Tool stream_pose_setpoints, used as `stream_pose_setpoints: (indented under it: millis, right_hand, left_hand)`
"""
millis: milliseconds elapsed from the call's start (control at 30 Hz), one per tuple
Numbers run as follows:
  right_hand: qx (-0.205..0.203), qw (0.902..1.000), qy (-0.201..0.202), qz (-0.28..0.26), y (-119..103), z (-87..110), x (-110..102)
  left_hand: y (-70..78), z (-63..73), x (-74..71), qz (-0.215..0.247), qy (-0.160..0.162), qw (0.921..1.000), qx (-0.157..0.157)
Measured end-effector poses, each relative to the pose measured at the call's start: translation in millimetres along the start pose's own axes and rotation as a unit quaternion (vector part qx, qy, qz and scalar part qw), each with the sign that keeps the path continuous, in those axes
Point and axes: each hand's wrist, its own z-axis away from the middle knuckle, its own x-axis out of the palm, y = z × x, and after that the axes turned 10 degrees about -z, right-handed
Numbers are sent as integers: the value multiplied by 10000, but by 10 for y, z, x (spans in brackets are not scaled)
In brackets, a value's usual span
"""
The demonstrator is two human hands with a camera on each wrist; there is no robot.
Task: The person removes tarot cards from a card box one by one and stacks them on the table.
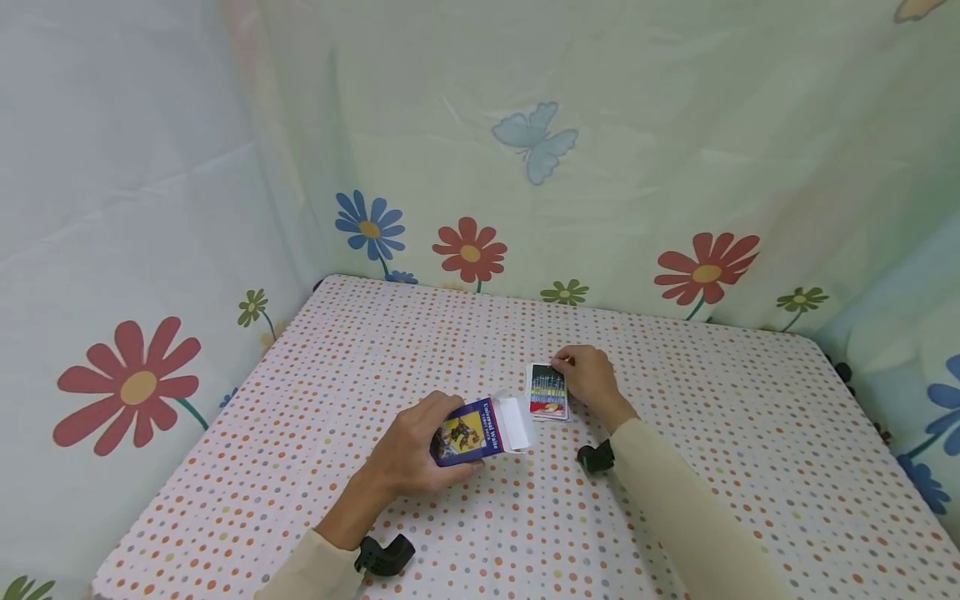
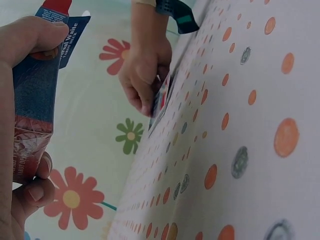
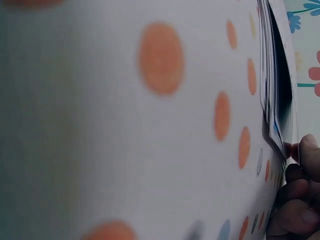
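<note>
In the head view my left hand [image 1: 411, 446] grips a blue tarot card box [image 1: 467, 433], thumb along the near side and fingers around the far side. A yellow picture and the words "Universal Waite" show on its front. Its white end flap [image 1: 514, 423] stands open toward the right. Just beyond lies a small stack of tarot cards [image 1: 549, 393], the top one dark above and red below. My right hand [image 1: 591, 379] pinches a card at the stack's far right corner. From the right wrist view, the top card [image 3: 283, 60] stands slightly apart from those under it.
A pale cloth with coloured dots [image 1: 360, 358] covers the table. Curtains printed with flowers and a butterfly [image 1: 536, 142] hang behind it and at both sides. Each wrist wears a black strap mount, the left mount [image 1: 386, 556] lying close over the cloth.
</note>
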Motion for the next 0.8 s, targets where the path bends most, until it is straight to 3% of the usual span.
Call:
stream_pose_setpoints:
  millis: [533, 800]
  right_hand:
    - [29, 9982, -373, 462, -30, -29, -44]
    - [-156, 9979, -571, 249, 10, -51, -47]
  left_hand:
    - [-8, -20, 2, 1, -23, 10000, 14]
    - [-20, -6, 2, -23, -20, 10000, 30]
